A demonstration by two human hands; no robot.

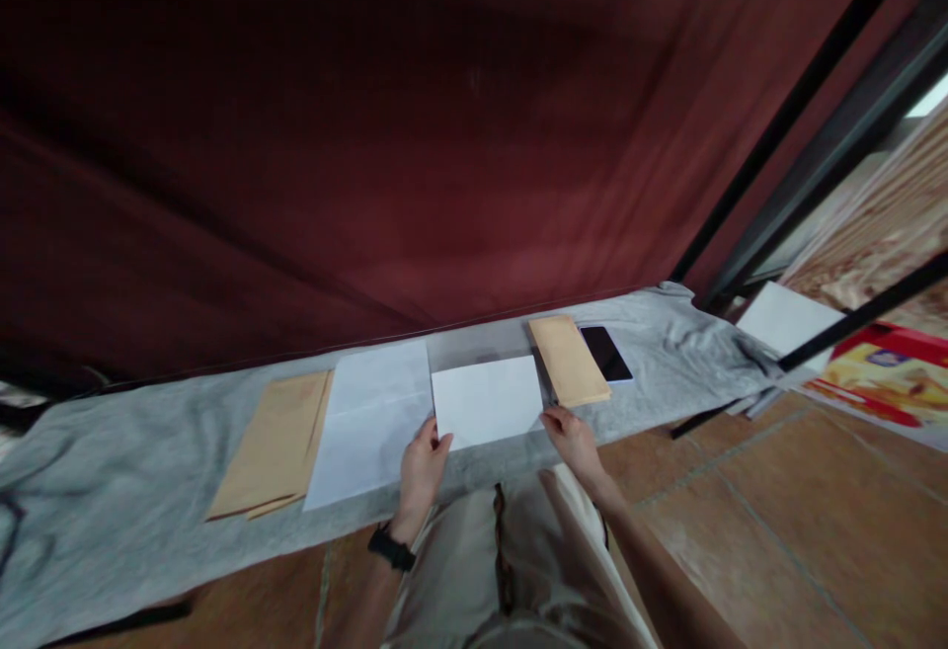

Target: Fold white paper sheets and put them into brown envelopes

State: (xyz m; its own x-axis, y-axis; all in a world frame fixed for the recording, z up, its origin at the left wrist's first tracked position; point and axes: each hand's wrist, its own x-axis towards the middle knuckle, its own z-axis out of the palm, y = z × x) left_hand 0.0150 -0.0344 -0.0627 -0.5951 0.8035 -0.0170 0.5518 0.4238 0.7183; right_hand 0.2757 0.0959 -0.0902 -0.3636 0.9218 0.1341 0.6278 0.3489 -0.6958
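A white sheet of paper, possibly folded, is held level between my two hands over the grey cloth. My left hand pinches its lower left corner, thumb on top. At the lower right corner, my right hand grips the edge with thumb and fingers. Left of it lie larger white sheets, partly overlapping a stack of brown envelopes. On the right, close to my right hand, rests a smaller stack of brown envelopes. A dark-screened phone lies just beyond that stack.
The grey cloth covers a long narrow surface. A dark red curtain hangs right behind it. Black metal bars stand at the right, near a red and yellow box on the tiled floor.
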